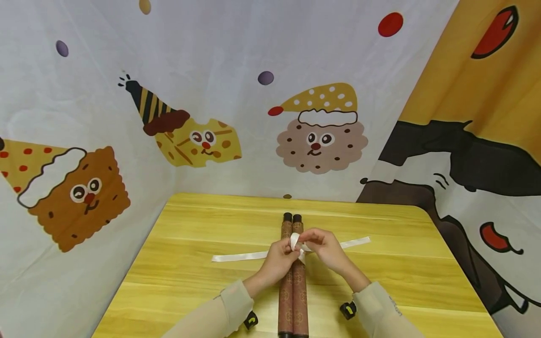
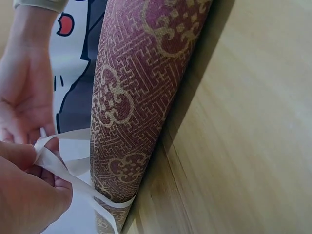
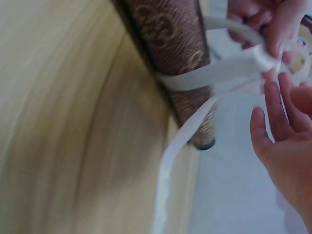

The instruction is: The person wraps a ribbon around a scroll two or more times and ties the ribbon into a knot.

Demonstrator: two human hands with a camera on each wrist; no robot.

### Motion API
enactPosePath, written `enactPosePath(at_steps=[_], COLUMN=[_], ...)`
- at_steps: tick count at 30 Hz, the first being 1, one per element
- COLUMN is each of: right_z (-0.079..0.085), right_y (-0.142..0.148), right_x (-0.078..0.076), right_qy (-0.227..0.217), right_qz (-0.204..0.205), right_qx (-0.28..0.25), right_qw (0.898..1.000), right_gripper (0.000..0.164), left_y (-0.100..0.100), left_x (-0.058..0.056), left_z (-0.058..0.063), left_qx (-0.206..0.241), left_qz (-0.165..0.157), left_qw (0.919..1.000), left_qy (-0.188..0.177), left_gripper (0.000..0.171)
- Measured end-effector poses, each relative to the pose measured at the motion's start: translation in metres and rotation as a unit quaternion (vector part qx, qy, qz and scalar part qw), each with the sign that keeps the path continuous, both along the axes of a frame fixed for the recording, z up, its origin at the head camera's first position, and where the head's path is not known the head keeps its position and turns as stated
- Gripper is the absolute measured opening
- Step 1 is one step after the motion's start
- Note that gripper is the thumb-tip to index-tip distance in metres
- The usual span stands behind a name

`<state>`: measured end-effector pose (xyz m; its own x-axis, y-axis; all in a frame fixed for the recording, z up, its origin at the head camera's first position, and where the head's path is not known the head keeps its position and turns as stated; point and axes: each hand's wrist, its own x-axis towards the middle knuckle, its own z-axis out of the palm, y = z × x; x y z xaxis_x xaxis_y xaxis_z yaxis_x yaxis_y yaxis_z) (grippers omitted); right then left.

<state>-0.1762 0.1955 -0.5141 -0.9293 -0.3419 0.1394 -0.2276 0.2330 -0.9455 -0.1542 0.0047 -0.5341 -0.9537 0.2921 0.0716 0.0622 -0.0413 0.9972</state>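
Two rolled scrolls (image 1: 285, 295) in brown-red patterned fabric, with black end knobs, lie side by side on the table. A white ribbon (image 1: 241, 257) passes around them, its tails spread to left and right. Above the scrolls, my left hand (image 1: 276, 260) pinches the ribbon between thumb and fingers, where a small loop stands up. Opposite it, my right hand (image 1: 327, 251) holds the ribbon at this loop with its fingertips. In the left wrist view, the ribbon (image 2: 61, 168) crosses itself at the left fingers. Part of the right fingertips' hold is hidden in the right wrist view.
The pale wooden table (image 1: 190, 291) ends at a back edge before a white cloth (image 1: 228, 47) printed with cartoon figures. Two small black devices (image 1: 251, 320) with yellow-green marks are seen beside the forearms. A yellow and black printed cloth (image 1: 498, 84) hangs at the right.
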Motion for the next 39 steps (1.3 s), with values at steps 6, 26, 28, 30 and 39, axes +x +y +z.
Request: enactPosePath(at_steps=[6, 26, 28, 30, 39], right_z=[-0.016, -0.014, -0.013, -0.013, -0.014], right_y=[0.009, 0.016, 0.017, 0.019, 0.032], right_x=[-0.006, -0.006, -0.006, -0.006, -0.003], right_qy=[-0.031, -0.043, -0.045, -0.049, -0.059], right_qz=[0.041, 0.065, 0.067, 0.071, 0.080], right_qx=[-0.021, 0.006, 0.009, 0.009, 0.017], right_qw=[0.998, 0.997, 0.997, 0.996, 0.995], right_gripper=[0.027, 0.012, 0.012, 0.013, 0.025], left_y=[-0.001, -0.006, -0.006, -0.006, -0.007], left_x=[-0.001, -0.001, -0.001, -0.001, -0.003], left_z=[0.000, 0.005, 0.004, 0.004, 0.001], left_qx=[0.008, 0.005, 0.005, 0.004, -0.008], left_qz=[0.006, 0.020, 0.020, 0.019, 0.036], left_qw=[0.9999, 0.9997, 0.9996, 0.9997, 0.9993], left_qy=[0.007, -0.014, -0.016, -0.014, -0.006], left_gripper=[0.008, 0.008, 0.009, 0.006, 0.007])
